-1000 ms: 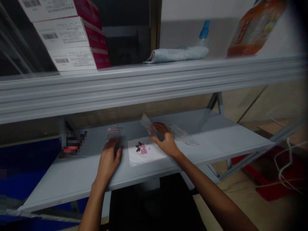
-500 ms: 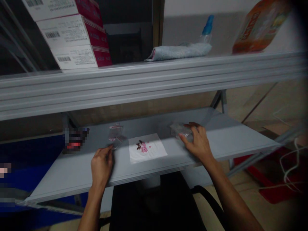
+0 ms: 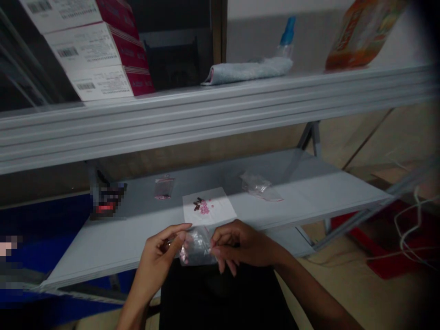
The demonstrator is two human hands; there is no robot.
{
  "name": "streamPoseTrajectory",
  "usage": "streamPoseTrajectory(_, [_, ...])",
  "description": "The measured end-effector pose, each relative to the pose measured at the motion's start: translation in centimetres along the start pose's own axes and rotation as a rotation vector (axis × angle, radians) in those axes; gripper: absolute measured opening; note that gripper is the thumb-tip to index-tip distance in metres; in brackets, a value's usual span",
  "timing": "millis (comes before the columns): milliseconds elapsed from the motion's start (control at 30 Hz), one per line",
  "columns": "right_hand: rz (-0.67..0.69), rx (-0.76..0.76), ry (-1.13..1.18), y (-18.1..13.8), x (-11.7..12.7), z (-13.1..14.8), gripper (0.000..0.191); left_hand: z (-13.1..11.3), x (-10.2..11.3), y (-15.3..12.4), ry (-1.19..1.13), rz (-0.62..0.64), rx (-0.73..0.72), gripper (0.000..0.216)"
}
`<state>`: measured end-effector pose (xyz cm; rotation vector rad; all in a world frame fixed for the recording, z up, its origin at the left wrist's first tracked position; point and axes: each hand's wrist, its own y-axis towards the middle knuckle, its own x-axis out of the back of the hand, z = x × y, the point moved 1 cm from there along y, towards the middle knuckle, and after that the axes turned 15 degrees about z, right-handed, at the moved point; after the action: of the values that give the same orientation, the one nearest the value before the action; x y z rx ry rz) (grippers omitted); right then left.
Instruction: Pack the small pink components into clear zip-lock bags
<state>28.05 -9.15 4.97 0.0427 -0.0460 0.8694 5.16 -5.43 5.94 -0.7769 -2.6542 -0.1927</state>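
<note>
A small clear plastic bag (image 3: 199, 250) is held over the front edge of the grey table. My left hand (image 3: 167, 254) pinches its left end, where shiny pink pieces show inside. At the bag's right edge, my right hand (image 3: 237, 247) has its thumb and forefinger closed, with the other fingers loosely curled. Just beyond the hands lies a white paper sheet (image 3: 223, 206), bearing small pink round pieces (image 3: 205, 207) and several dark brown capsule-like pieces (image 3: 197, 204). Another small clear bag (image 3: 164, 188) with pinkish contents rests at the back left.
A crumpled clear bag (image 3: 257, 185) lies right of the paper. A pixelated dark and red item (image 3: 108, 201) sits at the table's left. Above runs a grey shelf (image 3: 172, 121) with stacked boxes (image 3: 99, 82), a folded cloth (image 3: 247, 72), a blue-topped bottle (image 3: 287, 36) and an orange pack (image 3: 360, 39).
My left hand has brought a small bag from the left to the front. My right hand has left the crumpled bag and come inward to the small bag's edge.
</note>
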Motion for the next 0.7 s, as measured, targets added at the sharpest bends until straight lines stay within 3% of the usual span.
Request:
streamPoseTrajectory(67, [0.084, -0.031, 0.018, -0.1, 0.0, -0.2, 0.027, 0.1, -0.1, -0.1, 0.03, 0.048, -0.004, 0.025])
streamPoseTrajectory(233, [0.137, -0.054, -0.202, 0.1, -0.2, 0.2, 0.018, 0.4, -0.3, -0.5, 0.119, 0.107, 0.002, 0.026])
streamPoseTrajectory(367, [0.13, -0.05, -0.093, 0.6, -0.9, 0.0, 0.016, 0.4, -0.4, -0.5, 0.206, 0.14, -0.01, 0.024])
streamPoseTrajectory(433, [0.101, -0.034, -0.029, 0.9, -1.1, -0.2, 0.019, 0.1, -0.4, -0.6, 0.258, 0.076, -0.046, 0.024])
streamPoseTrajectory(533, [0.031, 0.002, 0.046, 1.3, -1.3, -0.2, 0.023, -1.0, -0.4, -1.0, 0.353, -0.164, -0.116, 0.02])
streamPoseTrajectory(600, [-0.052, 0.054, 0.069, 1.4, -1.4, -0.1, 0.025, -1.9, -0.8, -1.6, 0.345, -0.212, -0.093, 0.022])
streamPoseTrajectory(700, [-0.154, 0.133, 0.086, 1.5, -1.7, 0.1, 0.027, -3.1, -2.2, -2.2, 0.227, 0.039, -0.014, 0.026])
